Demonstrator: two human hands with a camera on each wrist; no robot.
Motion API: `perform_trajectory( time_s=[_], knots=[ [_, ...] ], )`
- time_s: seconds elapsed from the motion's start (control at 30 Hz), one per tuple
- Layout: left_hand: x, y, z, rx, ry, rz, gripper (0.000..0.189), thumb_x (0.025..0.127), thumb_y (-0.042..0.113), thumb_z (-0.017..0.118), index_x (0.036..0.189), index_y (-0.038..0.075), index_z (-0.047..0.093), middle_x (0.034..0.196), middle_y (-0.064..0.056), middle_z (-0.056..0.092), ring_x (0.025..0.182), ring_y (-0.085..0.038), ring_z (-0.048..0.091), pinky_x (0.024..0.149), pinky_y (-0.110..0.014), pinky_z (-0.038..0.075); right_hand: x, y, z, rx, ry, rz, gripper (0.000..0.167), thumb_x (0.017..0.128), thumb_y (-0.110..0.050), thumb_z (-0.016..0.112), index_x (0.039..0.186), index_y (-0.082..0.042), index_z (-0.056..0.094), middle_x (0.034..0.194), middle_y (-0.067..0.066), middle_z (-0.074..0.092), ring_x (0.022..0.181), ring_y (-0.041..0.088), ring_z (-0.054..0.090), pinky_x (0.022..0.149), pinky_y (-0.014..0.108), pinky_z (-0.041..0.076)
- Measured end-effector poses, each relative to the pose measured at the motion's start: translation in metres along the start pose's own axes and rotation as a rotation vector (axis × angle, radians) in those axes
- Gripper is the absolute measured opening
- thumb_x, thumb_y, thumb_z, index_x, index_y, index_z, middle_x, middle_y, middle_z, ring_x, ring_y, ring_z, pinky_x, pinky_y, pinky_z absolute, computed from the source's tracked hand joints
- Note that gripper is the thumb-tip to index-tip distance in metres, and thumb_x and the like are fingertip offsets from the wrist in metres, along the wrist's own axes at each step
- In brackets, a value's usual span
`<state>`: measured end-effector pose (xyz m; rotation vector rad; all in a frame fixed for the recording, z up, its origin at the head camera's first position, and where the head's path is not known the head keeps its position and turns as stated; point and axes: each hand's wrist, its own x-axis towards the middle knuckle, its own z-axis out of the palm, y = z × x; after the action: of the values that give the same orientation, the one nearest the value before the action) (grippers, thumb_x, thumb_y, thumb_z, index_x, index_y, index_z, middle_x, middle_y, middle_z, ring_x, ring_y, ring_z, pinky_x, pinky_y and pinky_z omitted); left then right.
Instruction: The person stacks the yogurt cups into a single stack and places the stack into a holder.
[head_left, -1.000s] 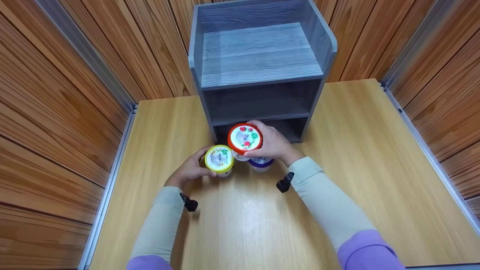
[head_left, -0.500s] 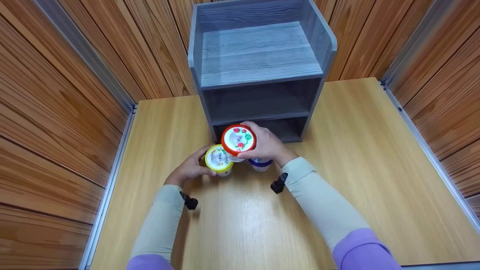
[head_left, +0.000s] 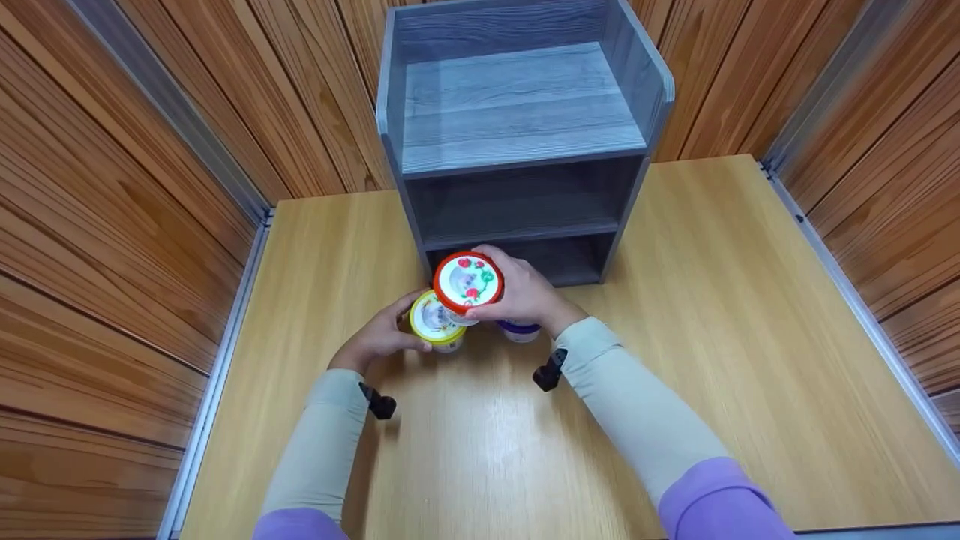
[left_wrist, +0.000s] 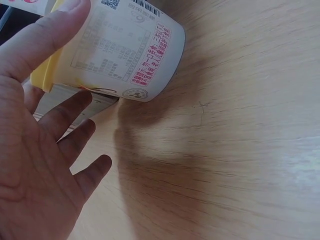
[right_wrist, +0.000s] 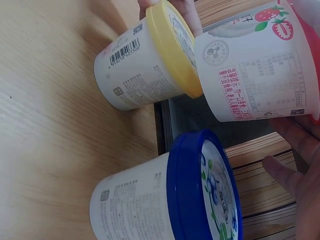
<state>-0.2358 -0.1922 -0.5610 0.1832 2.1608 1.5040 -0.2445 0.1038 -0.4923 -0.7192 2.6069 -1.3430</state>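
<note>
In the head view my left hand (head_left: 380, 337) holds a white tub with a yellow lid (head_left: 428, 325), which stands on the table. My thumb and forefinger lie along its sides; the other fingers spread apart in the left wrist view. My right hand (head_left: 525, 294) grips a matching tub with a red lid (head_left: 466, 279), strawberries printed on it. That tub (right_wrist: 260, 65) is raised, its base over the edge of the yellow lid (right_wrist: 172, 47). A blue-lidded tub (right_wrist: 137, 200) stands on the table to the right, partly hidden under my right hand in the head view.
A grey wooden shelf unit (head_left: 517, 165) stands right behind the tubs, with a top tray and two compartments below. Wood-panelled walls (head_left: 112, 247) enclose the table (head_left: 480, 450) at the back and sides. Each wrist carries a small black camera (head_left: 550, 370).
My right hand has moved left with the red-lidded tub, from beside the yellow-lidded tub to over its lid. My left hand and the yellow-lidded tub have stayed in place.
</note>
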Motion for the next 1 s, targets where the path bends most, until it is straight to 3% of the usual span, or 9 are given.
perform_trajectory(
  time_s=[0.4,0.8,1.0],
  knots=[
    [0.001,-0.001,-0.002,-0.016,-0.008,-0.021,0.101,0.069,0.019,0.094,0.154,0.036,0.04,0.16,0.0,0.032,0.148,-0.029,0.02,0.121,-0.061,0.009,0.002,-0.006,0.01,0.039,-0.015,0.012,0.104,0.065,-0.063,0.088,0.149,-0.025,0.038,0.131,-0.003,0.059,0.116,0.015,0.057,0.101,0.041,0.05],
    [-0.001,0.003,0.0,-0.011,-0.008,-0.004,0.096,0.071,0.016,0.092,0.151,0.039,0.043,0.156,0.002,0.039,0.144,-0.029,0.027,0.12,-0.06,0.018,0.004,-0.007,0.018,0.069,-0.025,0.017,0.106,0.065,-0.063,0.087,0.15,-0.026,0.036,0.133,-0.005,0.057,0.116,0.014,0.056,0.1,0.038,0.05],
    [-0.002,0.003,-0.002,-0.014,-0.011,-0.014,0.094,0.07,0.018,0.093,0.147,0.044,0.045,0.153,0.007,0.042,0.142,-0.028,0.027,0.12,-0.062,0.014,0.005,-0.01,0.022,0.107,-0.034,0.016,0.104,0.067,-0.063,0.086,0.15,-0.026,0.036,0.135,-0.005,0.056,0.117,0.014,0.056,0.102,0.037,0.05]
  ],
)
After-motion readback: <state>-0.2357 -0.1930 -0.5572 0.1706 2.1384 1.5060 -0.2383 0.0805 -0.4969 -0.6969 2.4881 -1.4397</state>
